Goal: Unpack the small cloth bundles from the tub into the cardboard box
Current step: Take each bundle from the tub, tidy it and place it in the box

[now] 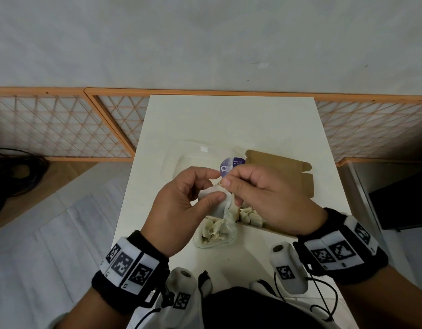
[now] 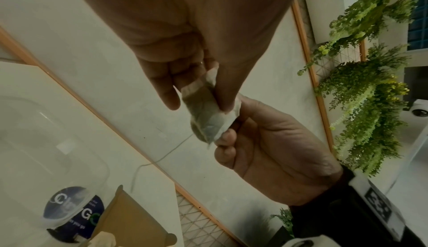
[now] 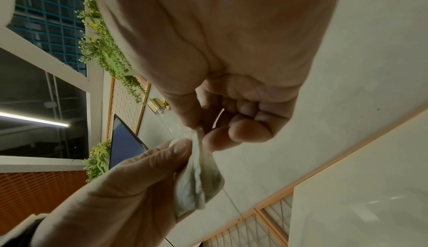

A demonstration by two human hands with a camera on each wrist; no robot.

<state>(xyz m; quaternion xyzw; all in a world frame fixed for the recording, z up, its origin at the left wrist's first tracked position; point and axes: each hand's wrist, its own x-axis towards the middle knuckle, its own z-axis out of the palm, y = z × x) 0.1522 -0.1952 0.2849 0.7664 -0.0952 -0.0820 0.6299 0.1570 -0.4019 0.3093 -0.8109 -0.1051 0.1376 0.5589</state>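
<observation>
Head view: both hands pinching one cloth bundle, seemingly above tub.

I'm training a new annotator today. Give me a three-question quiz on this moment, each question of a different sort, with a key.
1. True or false: both hands hold the same bundle.
2. Which thing lies on the person's right side of the table? A) the tub B) the box C) the lid
3. Fill in: a thin ___ hangs from the bundle in the left wrist view.

Key:
1. True: the left hand and the right hand both pinch it.
2. B
3. string
</observation>
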